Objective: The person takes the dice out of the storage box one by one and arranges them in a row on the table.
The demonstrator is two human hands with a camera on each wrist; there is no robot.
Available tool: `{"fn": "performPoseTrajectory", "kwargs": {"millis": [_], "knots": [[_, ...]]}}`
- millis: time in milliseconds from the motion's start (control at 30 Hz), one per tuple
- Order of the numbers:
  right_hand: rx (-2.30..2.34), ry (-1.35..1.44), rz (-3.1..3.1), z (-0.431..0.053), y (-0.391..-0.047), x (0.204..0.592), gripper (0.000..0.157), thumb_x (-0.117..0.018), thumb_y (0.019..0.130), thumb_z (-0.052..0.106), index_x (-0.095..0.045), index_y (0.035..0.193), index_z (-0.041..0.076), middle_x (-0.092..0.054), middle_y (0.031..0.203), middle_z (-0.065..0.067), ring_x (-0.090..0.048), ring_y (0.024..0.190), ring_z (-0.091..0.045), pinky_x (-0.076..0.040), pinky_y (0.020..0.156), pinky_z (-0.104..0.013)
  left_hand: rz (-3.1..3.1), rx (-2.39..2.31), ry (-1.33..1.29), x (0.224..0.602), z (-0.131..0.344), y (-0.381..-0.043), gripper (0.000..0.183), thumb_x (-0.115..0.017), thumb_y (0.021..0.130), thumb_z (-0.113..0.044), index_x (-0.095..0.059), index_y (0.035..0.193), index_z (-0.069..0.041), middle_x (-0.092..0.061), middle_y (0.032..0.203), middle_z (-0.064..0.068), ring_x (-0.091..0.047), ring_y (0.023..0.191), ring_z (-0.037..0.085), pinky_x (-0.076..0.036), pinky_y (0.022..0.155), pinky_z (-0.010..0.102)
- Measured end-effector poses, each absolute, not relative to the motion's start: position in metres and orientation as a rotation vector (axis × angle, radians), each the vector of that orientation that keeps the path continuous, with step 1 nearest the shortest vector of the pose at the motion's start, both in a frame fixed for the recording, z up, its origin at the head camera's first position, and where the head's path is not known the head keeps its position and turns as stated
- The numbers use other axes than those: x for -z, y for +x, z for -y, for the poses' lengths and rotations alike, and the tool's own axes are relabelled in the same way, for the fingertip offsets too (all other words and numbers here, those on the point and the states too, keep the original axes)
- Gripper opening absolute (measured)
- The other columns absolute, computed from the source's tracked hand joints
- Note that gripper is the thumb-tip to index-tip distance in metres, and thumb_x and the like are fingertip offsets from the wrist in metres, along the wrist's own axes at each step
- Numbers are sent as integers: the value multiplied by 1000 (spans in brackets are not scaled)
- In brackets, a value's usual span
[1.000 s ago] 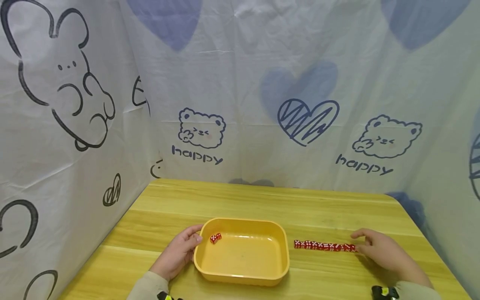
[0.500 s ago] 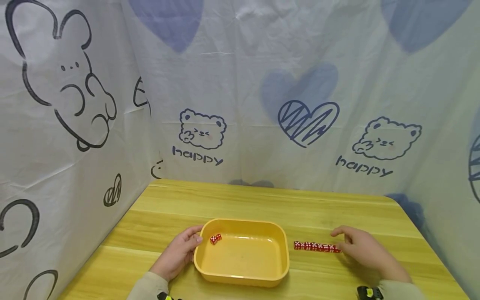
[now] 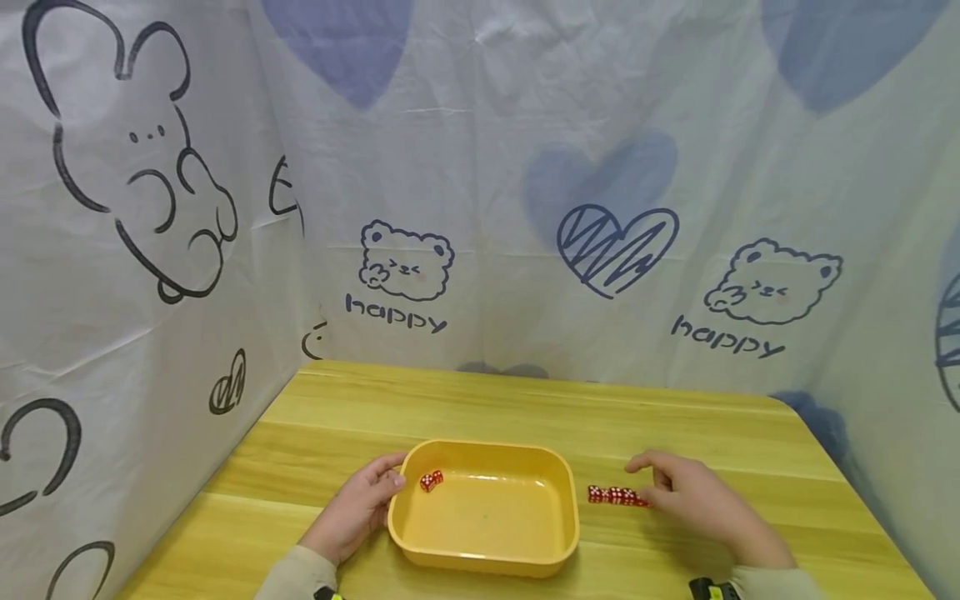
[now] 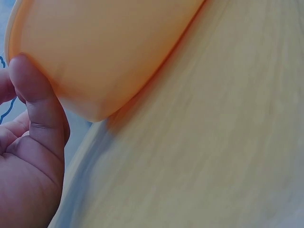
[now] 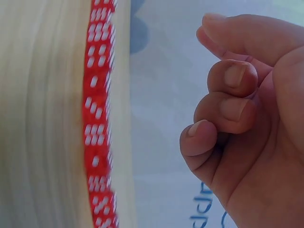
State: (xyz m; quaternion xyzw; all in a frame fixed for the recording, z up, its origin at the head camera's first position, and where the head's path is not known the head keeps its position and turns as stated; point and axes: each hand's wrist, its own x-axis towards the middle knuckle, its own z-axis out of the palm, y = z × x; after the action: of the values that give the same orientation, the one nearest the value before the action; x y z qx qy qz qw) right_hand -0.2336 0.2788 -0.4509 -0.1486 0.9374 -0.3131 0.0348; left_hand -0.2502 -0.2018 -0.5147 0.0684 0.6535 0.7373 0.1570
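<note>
My left hand (image 3: pixel 352 510) grips the left rim of a yellow plastic tray (image 3: pixel 483 562), thumb over the edge. In the left wrist view the thumb (image 4: pixel 34 85) lies against the tray wall (image 4: pixel 109 52). Two red dice (image 3: pixel 431 480) with white pips sit inside, near the tray's left end. To the right of the tray, a straight row of red dice (image 3: pixel 613 495) stands on the table. Over that row hovers my right hand (image 3: pixel 693 498), covering its right part in the head view. Its index and thumb are apart, the other fingers loosely curled, holding nothing.
The wood-patterned table (image 3: pixel 525 408) has a rounded far right corner. White cloth (image 3: pixel 495 175) printed with hearts, bears and the word "happy" hangs behind and at both sides. A dark band is on each wrist.
My right hand has moved left along the row of dice, covering more of it in the head view. The left hand and the tray have stayed in place.
</note>
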Motion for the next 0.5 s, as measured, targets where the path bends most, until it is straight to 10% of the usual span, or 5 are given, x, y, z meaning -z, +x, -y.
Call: {"fn": "performPoseTrajectory", "kwargs": {"millis": [500], "knots": [[853,-800,-2853,-216,-231,428,25,-70,97,28,-69,121,23,-49,69,10,-43,57,-5,-40,53,-24,-1851,-2122,205,516,202,-251,60,-59,104,-18,-32,153,3,-57,106,13,-63,88,21,-59,71,32]]}}
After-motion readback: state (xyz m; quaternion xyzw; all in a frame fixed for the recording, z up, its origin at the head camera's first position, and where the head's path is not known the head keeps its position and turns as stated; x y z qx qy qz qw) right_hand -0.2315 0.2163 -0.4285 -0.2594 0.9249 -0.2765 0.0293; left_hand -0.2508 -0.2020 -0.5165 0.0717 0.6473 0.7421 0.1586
